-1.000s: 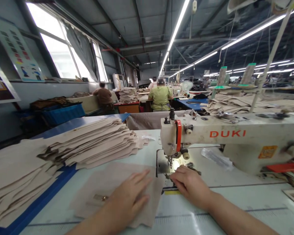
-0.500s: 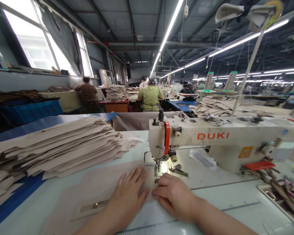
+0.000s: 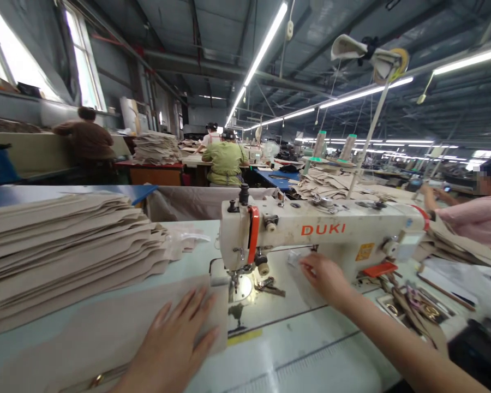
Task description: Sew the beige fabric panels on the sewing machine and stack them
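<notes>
My left hand [image 3: 175,333] lies flat with fingers spread on a beige fabric panel [image 3: 118,316], left of the needle area of the sewing machine [image 3: 282,229]. A gold-coloured metal fitting [image 3: 97,379] shows on the panel beside my wrist. Under the machine's arm, my right hand [image 3: 325,278] is closed, thumb and fingertips pinched at a clear plastic packet [image 3: 293,259]; part of the packet is hidden behind the fingers. Small dark metal pieces [image 3: 272,288] lie on the lit machine bed, right of the presser foot.
A tall stack of beige fabric pieces [image 3: 73,251] fills the table's left side. At right sits a tray [image 3: 393,305] of straps and rings. Thread cones [image 3: 319,144] stand behind the machine. Co-workers sit ahead, and a person in pink [image 3: 478,213] is at right.
My right hand has left the fabric edge by the needle and reached right to the plastic packet under the machine arm. My left hand stays on the panel. The view has swung right.
</notes>
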`<state>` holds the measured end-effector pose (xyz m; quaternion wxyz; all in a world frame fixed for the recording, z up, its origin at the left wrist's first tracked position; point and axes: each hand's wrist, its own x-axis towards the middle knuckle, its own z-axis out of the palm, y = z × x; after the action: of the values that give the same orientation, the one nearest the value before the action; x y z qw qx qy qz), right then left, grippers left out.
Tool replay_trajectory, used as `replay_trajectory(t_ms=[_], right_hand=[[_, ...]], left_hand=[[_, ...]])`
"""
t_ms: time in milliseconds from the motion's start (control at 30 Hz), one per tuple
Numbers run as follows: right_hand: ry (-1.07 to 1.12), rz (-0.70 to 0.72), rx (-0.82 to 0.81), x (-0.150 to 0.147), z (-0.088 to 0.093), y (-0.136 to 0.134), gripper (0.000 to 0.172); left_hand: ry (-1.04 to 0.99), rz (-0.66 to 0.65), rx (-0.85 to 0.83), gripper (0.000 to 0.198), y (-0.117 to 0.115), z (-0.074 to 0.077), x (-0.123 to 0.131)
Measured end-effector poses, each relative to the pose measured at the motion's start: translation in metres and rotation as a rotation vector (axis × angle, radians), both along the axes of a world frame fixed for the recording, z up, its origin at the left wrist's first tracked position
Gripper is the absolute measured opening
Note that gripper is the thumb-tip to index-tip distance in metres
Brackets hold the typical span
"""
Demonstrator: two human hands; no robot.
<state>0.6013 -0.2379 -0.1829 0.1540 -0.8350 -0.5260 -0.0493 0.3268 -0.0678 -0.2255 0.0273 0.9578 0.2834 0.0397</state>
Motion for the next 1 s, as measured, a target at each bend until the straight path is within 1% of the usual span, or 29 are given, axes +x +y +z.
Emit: replay_trajectory(t_ms=[33, 67, 133, 233, 333, 500, 633, 733, 833, 933, 1000], right_hand=[[-0.014, -0.067, -0.02, 0.011, -0.001, -0.005, 0.02], [-0.022, -0.106, -0.044, 0.019, -0.003, -0.01, 0.017], [-0.033, -0.146, -0.083, 0.026, -0.009, -0.015, 0.015], [-0.036, -0.172, -0.108, 0.024, -0.014, -0.015, 0.019], [-0.023, -0.196, -0.107, 0.021, -0.014, -0.013, 0.018], [0.025, -0.21, -0.035, 0.024, -0.014, -0.014, 0.018], [0.105, -0.225, 0.071, 0.029, -0.015, -0.015, 0.018], [0.211, -0.206, 0.143, 0.034, -0.011, -0.014, 0.015], [0.345, -0.144, 0.185, 0.035, -0.004, -0.016, 0.016], [0.476, -0.048, 0.182, 0.024, 0.002, -0.018, 0.02], [0.551, 0.03, 0.158, 0.006, 0.003, -0.02, 0.02]], left_hand=[[0.01, 0.004, -0.005, 0.055, -0.001, 0.002, 0.0], [0.021, 0.01, -0.009, 0.055, -0.002, 0.004, 0.0], [0.045, 0.019, -0.011, 0.056, -0.004, 0.006, 0.001], [0.064, 0.019, 0.001, 0.057, -0.004, 0.006, 0.001], [0.047, 0.011, 0.014, 0.057, -0.002, 0.003, 0.002], [-0.066, -0.028, 0.045, 0.054, 0.002, -0.005, -0.001], [-0.081, -0.032, 0.045, 0.053, 0.002, -0.005, -0.002], [-0.079, -0.03, 0.026, 0.053, 0.002, -0.004, -0.001], [-0.12, -0.047, 0.035, 0.052, 0.006, -0.007, -0.002], [-0.312, -0.126, 0.121, 0.047, 0.012, -0.014, -0.005], [-0.476, -0.207, 0.197, 0.044, 0.011, -0.016, -0.007]])
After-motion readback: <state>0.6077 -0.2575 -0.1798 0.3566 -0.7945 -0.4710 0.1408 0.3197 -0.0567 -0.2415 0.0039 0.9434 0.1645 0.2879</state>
